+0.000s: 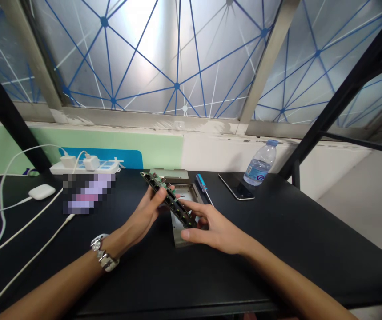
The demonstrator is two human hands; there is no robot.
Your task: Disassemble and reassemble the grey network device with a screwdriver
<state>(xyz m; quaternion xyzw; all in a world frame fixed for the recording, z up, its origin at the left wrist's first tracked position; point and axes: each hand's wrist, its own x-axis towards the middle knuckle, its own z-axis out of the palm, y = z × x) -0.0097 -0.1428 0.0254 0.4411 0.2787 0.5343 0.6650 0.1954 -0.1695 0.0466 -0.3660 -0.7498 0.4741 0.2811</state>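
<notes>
Between my hands is a green circuit board (172,200) with a row of black ports along its near edge, tilted down to the right. My left hand (150,206) grips its upper left part, thumb on the ports. At the lower right end, my right hand (211,224) has its thumb and fingers around the board. Below the board lies an open metal casing (180,238), partly hidden by the board and my hands. A screwdriver (202,184) with a blue handle rests just right of the casing. Behind it lies a flat metal cover (174,174).
A black phone (235,186) and a water bottle (260,163) stand at the back right. On the left are a power strip (107,168), a white earbud case (42,192), a blurred-out phone (89,195) and white cables (30,204). Black frame bars (340,98) rise at both sides.
</notes>
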